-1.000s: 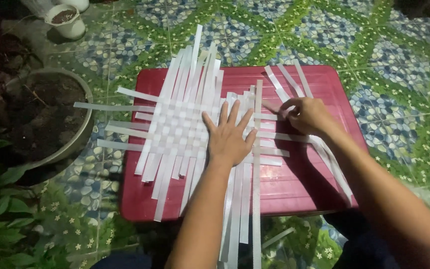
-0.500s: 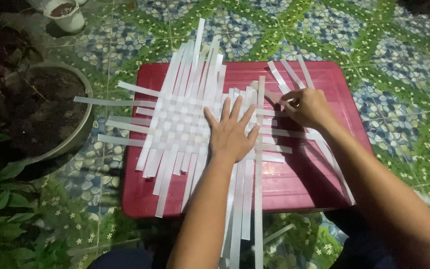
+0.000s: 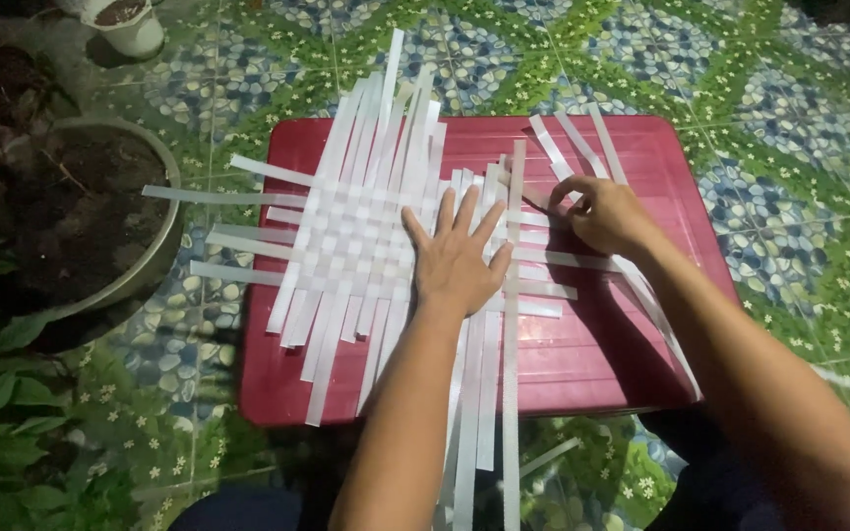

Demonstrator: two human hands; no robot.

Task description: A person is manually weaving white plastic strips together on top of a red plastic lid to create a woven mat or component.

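Observation:
A mat of woven white strips lies on a red plastic lid. My left hand presses flat on the weave's right side, fingers spread. To its right, my right hand has its fingers curled and pinches the end of a horizontal white strip near the upright strips. Long loose strip ends stick out past the lid's near and far edges.
Several spare white strips lie slanted on the lid's far right. A large dark plant pot stands left, a small white pot at the far left, green leaves near left. Patterned green and blue tiles surround the lid.
My right hand has shifted slightly left along the horizontal strip, toward the upright strips. My left hand stays pressed on the weave.

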